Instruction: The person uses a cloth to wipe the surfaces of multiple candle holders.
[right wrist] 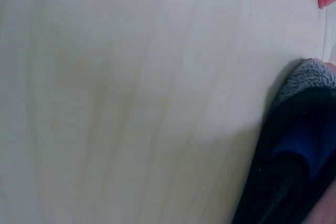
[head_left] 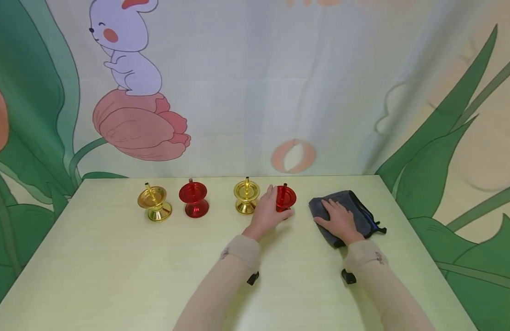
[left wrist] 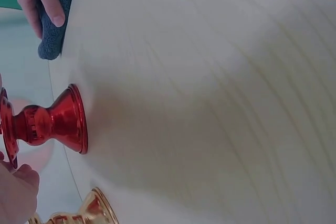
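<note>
My left hand (head_left: 268, 212) holds a shiny red candle holder (head_left: 286, 197) by its dish, thumb on the right side and fingers on the left. In the left wrist view its flared base (left wrist: 71, 119) stands on the table and fingers (left wrist: 23, 182) curl at the dish rim. My right hand (head_left: 342, 221) rests on a grey fabric pouch (head_left: 364, 226), fingers spread over its top. Black trim and a blue lining (right wrist: 302, 142) show in the right wrist view. Just left of my left hand stands a gold candle holder (head_left: 246, 193).
Further left on the pale table (head_left: 135, 271) stand another red candle holder (head_left: 194, 197) and another gold one (head_left: 155, 202), all in a row near the back edge. A printed curtain (head_left: 238, 115) hangs behind the table.
</note>
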Motion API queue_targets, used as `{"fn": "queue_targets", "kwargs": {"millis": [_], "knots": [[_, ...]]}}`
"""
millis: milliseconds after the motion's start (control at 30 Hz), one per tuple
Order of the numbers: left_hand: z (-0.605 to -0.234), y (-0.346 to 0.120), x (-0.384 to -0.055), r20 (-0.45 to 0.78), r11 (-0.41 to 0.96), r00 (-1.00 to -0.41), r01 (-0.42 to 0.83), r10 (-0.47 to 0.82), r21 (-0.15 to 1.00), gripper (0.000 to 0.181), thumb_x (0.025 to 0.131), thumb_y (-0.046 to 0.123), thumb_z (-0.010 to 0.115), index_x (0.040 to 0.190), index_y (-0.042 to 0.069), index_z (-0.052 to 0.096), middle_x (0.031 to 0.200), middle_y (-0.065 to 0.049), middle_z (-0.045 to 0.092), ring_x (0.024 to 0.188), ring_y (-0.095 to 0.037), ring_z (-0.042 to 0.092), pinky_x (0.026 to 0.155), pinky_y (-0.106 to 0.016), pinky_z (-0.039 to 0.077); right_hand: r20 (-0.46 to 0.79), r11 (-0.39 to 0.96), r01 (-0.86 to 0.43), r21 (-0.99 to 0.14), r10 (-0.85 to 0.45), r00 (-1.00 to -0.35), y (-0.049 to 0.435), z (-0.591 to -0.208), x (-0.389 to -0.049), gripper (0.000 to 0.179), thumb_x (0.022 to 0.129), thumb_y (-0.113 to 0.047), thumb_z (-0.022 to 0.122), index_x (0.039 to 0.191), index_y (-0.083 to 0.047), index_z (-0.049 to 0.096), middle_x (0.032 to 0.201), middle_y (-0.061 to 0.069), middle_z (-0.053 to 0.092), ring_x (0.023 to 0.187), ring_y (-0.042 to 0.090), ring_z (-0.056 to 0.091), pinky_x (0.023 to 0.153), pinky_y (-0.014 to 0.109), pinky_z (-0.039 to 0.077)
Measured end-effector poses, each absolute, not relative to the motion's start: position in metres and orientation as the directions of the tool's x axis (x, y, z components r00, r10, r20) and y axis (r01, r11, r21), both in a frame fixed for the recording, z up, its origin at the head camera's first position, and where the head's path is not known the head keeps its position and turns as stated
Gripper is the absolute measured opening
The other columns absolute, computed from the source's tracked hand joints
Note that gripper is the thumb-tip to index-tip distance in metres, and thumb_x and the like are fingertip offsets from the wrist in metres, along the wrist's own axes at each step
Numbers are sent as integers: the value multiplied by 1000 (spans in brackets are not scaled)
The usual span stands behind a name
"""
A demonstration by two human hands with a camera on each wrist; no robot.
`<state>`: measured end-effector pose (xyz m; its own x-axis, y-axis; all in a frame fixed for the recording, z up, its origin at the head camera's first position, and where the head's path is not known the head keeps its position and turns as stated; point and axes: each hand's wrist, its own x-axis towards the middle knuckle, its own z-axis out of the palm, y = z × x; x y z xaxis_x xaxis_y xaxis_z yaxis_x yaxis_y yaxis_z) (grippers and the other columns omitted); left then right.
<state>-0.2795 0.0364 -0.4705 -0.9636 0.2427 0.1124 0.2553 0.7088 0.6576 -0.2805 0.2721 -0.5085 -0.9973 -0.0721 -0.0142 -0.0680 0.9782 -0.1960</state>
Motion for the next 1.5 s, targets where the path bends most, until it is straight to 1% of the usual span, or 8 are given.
{"fn": "queue_targets", "kwargs": {"millis": [333, 567, 700, 867, 967, 1167, 1333, 1500], "knots": [[-469, 34, -285, 76, 750, -972, 221, 223, 623, 76, 78, 41, 64, 136, 6, 31, 145, -12, 24, 127, -29, 33, 96, -40, 40, -18, 975, -80, -209, -86, -996, 265, -508, -280, 70, 81, -46, 56, 135, -7, 36, 138, 23, 32, 126, 43, 28, 93, 67, 23], [-469, 34, -286, 109, 776, -972, 232, 208, 586, 79, 75, 41, 66, 135, 2, 32, 135, -12, 39, 120, -26, 41, 93, -36, 43, -6, 970, -68, -232, -71, -997, 261, -506, -282, 60, 83, -37, 57, 130, -4, 41, 135, 23, 38, 124, 43, 32, 92, 64, 27], [-472, 37, -281, 121, 766, -977, 213, 176, 607, 82, 72, 42, 68, 135, 4, 32, 133, -11, 42, 119, -27, 41, 90, -37, 45, 50, 966, -66, -248, -55, -997, 261, -507, -281, 48, 84, -26, 59, 124, -3, 46, 126, 22, 48, 118, 42, 39, 90, 61, 33], [-475, 40, -272, 125, 735, -979, 203, 160, 647, 89, 70, 45, 69, 138, 8, 26, 133, -9, 43, 119, -26, 42, 86, -38, 48, 154, 960, -82, -268, -42, -987, 265, -509, -278, 33, 85, -13, 57, 115, -3, 51, 112, 22, 57, 102, 39, 54, 82, 54, 42], [-473, 41, -267, 132, 723, -977, 211, 165, 658, 90, 69, 46, 70, 139, 9, 26, 130, -8, 45, 117, -24, 44, 84, -37, 49, 209, 948, -100, -301, -37, -977, 270, -507, -276, 27, 84, -7, 55, 111, -3, 52, 107, 22, 59, 93, 39, 57, 78, 51, 45], [-466, 36, -258, 122, 702, -979, 204, 166, 682, 93, 68, 45, 71, 140, 9, 23, 129, -8, 46, 116, -24, 43, 80, -37, 50, 250, 929, -113, -353, -23, -968, 279, -496, -273, 27, 86, -7, 52, 112, -4, 51, 108, 23, 59, 94, 40, 57, 78, 51, 45], [-464, 28, -254, 134, 731, -976, 218, 173, 647, 95, 67, 47, 71, 139, 9, 23, 125, -7, 48, 114, -24, 45, 78, -37, 51, 311, 909, -142, -392, -15, -950, 280, -475, -271, 25, 88, -9, 50, 112, -4, 51, 106, 23, 59, 93, 40, 57, 77, 53, 44], [-458, 18, -248, 167, 750, -969, 247, 183, 613, 96, 65, 44, 73, 138, 7, 24, 125, -8, 50, 114, -24, 46, 80, -37, 51, 366, 850, -213, -482, -25, -930, 271, -444, -264, 23, 88, -8, 50, 111, -4, 50, 107, 23, 58, 95, 40, 56, 79, 52, 43]]}}
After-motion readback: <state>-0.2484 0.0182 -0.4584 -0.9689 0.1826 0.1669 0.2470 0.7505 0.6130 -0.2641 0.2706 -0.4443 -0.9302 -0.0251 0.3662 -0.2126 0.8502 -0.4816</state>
